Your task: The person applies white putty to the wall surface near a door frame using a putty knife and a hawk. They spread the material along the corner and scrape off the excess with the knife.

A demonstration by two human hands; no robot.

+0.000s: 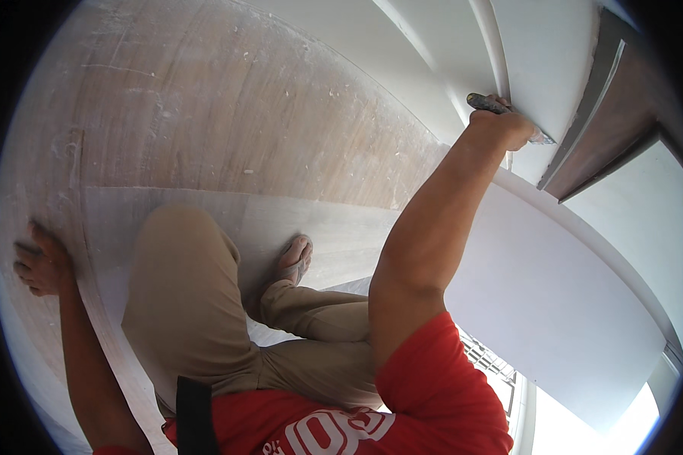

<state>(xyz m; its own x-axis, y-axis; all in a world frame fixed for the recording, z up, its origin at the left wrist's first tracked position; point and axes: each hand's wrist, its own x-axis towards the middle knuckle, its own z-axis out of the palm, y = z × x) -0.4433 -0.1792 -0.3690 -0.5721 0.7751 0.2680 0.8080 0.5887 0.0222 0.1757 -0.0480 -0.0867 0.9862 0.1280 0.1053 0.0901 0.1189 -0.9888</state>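
My right hand (pixel 502 127) is raised at the upper right, closed around the dark handle of a putty knife (pixel 487 103). Past the fingers, the tool's blade (pixel 542 138) rests on or very close to the white wall (pixel 542 83); actual contact cannot be made out. At the far left, my left hand (pixel 44 265) leans on a wood-grain surface (pixel 228 114) streaked with white dust. Its fingers are spread, and nothing shows in them.
My sandalled foot (pixel 294 258) stands on a pale dusty plank (pixel 326 224). Brown, grey-edged frame (pixel 611 125) and raised white moulding (pixel 493 45) lie near my right hand. A large white panel (pixel 569 296) curves below; a metal grille (pixel 489 360) shows beyond my right sleeve.
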